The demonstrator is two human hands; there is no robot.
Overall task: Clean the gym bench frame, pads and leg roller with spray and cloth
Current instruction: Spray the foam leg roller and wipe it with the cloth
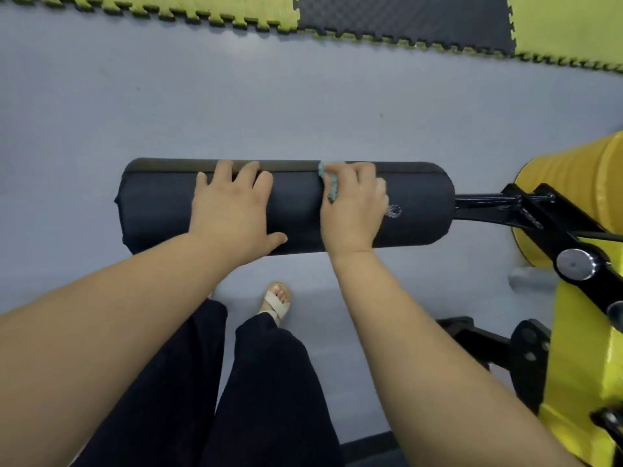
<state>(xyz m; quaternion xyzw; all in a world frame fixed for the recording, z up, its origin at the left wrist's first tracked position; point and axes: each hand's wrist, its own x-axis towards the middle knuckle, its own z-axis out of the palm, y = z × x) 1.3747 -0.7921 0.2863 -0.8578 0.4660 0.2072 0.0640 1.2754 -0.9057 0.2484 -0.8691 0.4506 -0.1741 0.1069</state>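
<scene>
Head view: our flat left grip (232,203) steadies the leg roller (158,203), right grip (354,207) clutching cloth (328,185); slackening, we risk it spinning.

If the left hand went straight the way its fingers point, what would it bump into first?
Nothing that I can see. The left hand lies flat on the leg roller, fingers pointing past its far edge; beyond is only grey floor lower down, though depth is unclear.

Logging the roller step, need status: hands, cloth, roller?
Left hand flat on leg roller, fingers spread. Right hand holds cloth against roller top. Nothing blocking the roller; spray not in view.
</scene>
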